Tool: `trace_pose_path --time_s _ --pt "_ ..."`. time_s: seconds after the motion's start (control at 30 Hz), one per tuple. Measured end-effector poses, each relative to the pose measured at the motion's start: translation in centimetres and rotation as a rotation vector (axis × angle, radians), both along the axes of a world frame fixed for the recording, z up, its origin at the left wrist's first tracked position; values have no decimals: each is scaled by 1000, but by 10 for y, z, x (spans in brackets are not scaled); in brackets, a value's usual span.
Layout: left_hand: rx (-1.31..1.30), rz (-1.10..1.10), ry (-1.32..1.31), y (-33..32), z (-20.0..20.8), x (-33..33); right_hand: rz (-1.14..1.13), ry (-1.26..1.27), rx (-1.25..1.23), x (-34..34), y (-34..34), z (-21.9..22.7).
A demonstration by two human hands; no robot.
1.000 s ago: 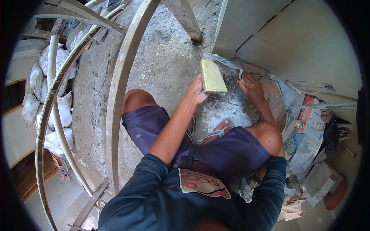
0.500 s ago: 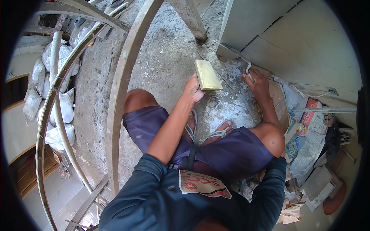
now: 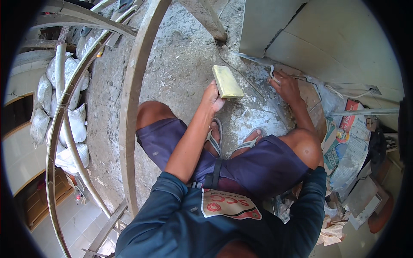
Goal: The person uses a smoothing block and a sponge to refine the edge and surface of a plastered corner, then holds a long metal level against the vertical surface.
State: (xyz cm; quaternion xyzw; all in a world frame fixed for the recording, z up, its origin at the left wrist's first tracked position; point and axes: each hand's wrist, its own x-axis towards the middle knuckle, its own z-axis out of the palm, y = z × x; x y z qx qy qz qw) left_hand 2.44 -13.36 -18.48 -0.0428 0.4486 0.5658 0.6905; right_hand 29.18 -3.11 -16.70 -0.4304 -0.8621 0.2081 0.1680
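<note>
Pale yellow block (image 3: 228, 81): flat and slab-like; we see it above the floor, forward of the knees and near the middle of the view, its broad face turned up toward the camera and its thickness showing along the lower edge.
Left hand (image 3: 214, 99): closed around the near left edge of the block; we find most of its fingers hidden beneath.
Right hand (image 3: 287, 87): curled narrow around the near end of a thin tool, well apart from the block; we cannot tell how each finger lies.
Thin tool (image 3: 255, 59): long, flat and greyish, with a pale curved part beside the fingers; it points away to the left, close to the base of the panel, and we cannot tell whether it touches the floor.
Pale panel (image 3: 335, 56): standing forward and to the right, beyond the right hand.
Rough grey floor (image 3: 180, 69): marked with whitish patches, where we note two sandals (image 3: 248, 145) on the feet.
Curved beam (image 3: 131, 99): rising left of the left knee.
White sacks (image 3: 76, 122): piled at the far left, behind thinner curved poles (image 3: 71, 137).
Printed sheets (image 3: 352, 142): lying right of the right knee.
</note>
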Motion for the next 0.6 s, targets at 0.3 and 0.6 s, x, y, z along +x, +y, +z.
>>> trace_pose_path --time_s 0.3,0.6 --pt "-18 -48 29 -4 3 1 -87 157 -5 2 9 29" --pt "-8 -108 3 -1 10 8 -122 303 5 15 6 139"
